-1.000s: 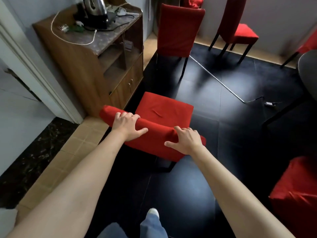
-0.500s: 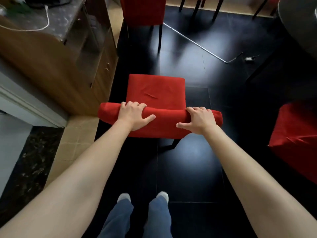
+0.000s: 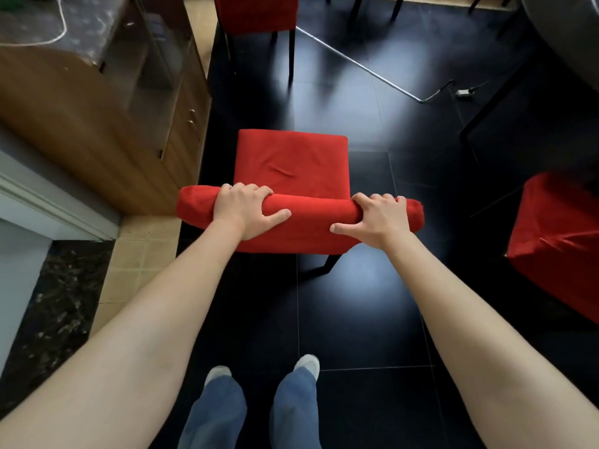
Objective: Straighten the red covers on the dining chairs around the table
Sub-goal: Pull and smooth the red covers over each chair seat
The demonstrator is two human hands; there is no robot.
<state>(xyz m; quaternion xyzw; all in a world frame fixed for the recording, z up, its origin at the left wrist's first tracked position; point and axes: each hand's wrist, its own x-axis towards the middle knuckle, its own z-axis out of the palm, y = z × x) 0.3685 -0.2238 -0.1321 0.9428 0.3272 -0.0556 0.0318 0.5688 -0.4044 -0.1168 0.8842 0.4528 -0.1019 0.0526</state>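
A dining chair in a red cover stands right in front of me, seen from above and behind; its seat (image 3: 291, 163) shows a small crease in the middle. My left hand (image 3: 246, 207) grips the top of the red backrest (image 3: 311, 218) left of centre, fingers curled over the front and thumb behind. My right hand (image 3: 379, 218) grips the same top edge near its right end in the same way. Both forearms reach straight forward.
A wooden cabinet (image 3: 107, 118) with a marble top and a white cord stands close on the left. Another red-covered chair (image 3: 259, 11) stands ahead, a third (image 3: 557, 241) at the right edge. The dark table (image 3: 564, 34) sits at upper right. A cable and plug (image 3: 463, 91) lie on the black floor.
The chair has swung from a slanted position to square in front of me, and my view has tipped further down. My right hand has shifted toward the backrest's right end.
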